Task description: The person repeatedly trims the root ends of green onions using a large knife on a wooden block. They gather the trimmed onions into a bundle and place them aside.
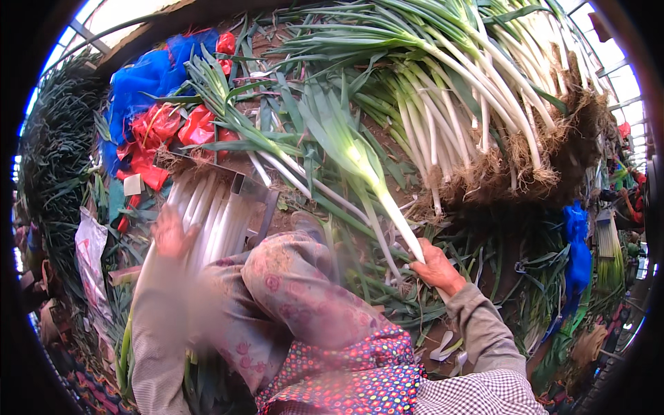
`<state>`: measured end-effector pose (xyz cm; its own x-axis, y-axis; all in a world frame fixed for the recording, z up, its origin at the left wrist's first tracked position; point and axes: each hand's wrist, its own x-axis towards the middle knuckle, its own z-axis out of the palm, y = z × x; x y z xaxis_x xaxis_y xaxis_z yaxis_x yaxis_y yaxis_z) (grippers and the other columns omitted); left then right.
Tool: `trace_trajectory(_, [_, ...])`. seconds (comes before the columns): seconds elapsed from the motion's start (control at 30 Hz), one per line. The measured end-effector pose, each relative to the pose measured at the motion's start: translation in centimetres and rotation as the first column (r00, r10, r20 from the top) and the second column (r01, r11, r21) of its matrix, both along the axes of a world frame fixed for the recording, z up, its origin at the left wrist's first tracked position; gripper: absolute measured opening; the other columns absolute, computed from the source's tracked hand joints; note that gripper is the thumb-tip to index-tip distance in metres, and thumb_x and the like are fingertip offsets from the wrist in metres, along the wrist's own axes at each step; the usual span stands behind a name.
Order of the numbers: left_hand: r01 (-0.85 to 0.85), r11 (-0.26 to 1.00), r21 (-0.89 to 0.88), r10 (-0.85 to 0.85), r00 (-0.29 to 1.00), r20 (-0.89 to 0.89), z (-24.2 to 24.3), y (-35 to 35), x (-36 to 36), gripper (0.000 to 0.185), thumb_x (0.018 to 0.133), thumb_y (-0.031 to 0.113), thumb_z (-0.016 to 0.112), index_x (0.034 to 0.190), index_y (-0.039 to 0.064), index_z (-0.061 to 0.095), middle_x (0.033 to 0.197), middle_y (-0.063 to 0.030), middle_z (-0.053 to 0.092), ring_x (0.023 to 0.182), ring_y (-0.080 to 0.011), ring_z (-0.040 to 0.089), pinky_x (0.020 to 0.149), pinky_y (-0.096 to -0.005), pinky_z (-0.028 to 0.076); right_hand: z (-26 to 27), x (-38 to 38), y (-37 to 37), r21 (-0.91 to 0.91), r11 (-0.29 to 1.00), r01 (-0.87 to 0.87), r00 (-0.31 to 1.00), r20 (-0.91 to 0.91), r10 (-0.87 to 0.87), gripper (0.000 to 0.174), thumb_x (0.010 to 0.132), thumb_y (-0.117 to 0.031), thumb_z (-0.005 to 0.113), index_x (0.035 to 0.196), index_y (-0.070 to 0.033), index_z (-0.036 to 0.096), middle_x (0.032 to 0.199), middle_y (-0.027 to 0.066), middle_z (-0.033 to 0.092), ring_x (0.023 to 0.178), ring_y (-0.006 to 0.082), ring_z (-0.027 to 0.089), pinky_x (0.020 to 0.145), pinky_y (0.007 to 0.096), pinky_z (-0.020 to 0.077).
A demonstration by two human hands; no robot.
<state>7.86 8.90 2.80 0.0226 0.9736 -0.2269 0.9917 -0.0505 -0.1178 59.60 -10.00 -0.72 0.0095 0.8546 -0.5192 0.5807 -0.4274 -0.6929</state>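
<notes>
My right hand (438,267) is closed around the white lower stalk of a large green onion (394,207). Its broad green leaves point up and away, toward the middle of the view. My left hand (174,233) lies with spread fingers on a row of white onion stalks (215,218) beside my knee. These stalks lie side by side against a metal frame (251,188), with their brown roots at the far end. A blurred smear hides part of my left wrist and forearm.
A big heap of rooted green onions (482,119) lies at the upper right. Blue netting (142,78) and red plastic bags (155,127) are at the upper left, near a dark green pile of leaves (57,145). Loose onions (288,176) and leaf scraps litter the ground.
</notes>
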Motion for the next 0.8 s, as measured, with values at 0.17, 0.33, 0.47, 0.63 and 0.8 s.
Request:
trace_trajectory(0.17, [0.374,0.853,0.365,-0.52,0.534,0.667,4.6,1.0,12.5,0.055,0.075,0.024,0.075,0.122,0.003,0.057,0.115,-0.0191,0.061,0.111,-0.0327,0.057,0.097,-0.0409,0.044,8.8,-1.4,-1.0,0.01,0.999,-0.031,0.998,-0.058,0.031,0.041,0.079,-0.009,0.062,0.116,0.003,0.05,0.08,0.0186,0.06,0.072,0.0288,0.063,0.068,0.038,0.0497])
trace_trajectory(0.33, [0.721,0.578,0.382,-0.751,0.289,0.593,5.7,-4.4,27.7,0.063,0.068,0.029,0.079,0.124,0.014,0.056,0.138,-0.0173,0.046,0.131,-0.0347,0.041,0.108,-0.0557,0.029,15.7,-3.6,-2.4,0.138,0.982,-0.126,0.992,0.037,0.122,0.05,0.077,-0.005,0.066,0.122,0.004,0.048,0.08,0.0158,0.063,0.071,0.0267,0.064,0.066,0.036,0.0499])
trace_trajectory(0.47, [0.63,0.465,0.622,-0.885,0.322,0.335,6.7,-2.6,29.3,0.016,0.068,0.018,0.07,0.067,0.021,0.055,0.065,0.0028,0.054,0.082,-0.0178,0.057,0.099,-0.052,0.03,19.2,-4.4,-4.0,0.206,0.958,-0.199,0.98,0.048,0.193,0.057,0.076,-0.001,0.066,0.128,0.007,0.043,0.08,0.0153,0.065,0.07,0.0282,0.067,0.065,0.0353,0.0528])
trace_trajectory(0.63, [0.697,0.439,0.566,-0.739,0.639,-0.214,11.9,2.9,15.0,0.013,0.076,0.014,0.064,0.087,0.019,0.059,0.078,-0.0008,0.053,0.088,-0.0186,0.057,0.103,-0.0578,0.028,17.8,-5.4,0.3,0.495,0.733,-0.466,0.884,0.224,0.411,0.05,0.08,-0.007,0.071,0.124,0.006,0.05,0.088,0.0229,0.064,0.071,0.039,0.065,0.064,0.0411,0.0521])
trace_trajectory(0.8, [0.645,0.4,0.652,-0.318,0.764,-0.561,24.4,-5.2,-1.9,0.02,0.075,0.015,0.062,0.094,0.012,0.065,0.085,-0.0065,0.059,0.088,-0.0242,0.06,0.094,-0.0499,0.033,15.4,-12.3,12.6,0.777,0.377,-0.505,0.83,0.315,0.461,0.031,0.082,-0.003,0.066,0.11,-0.003,0.054,0.09,0.0184,0.063,0.078,0.037,0.062,0.066,0.0438,0.0482])
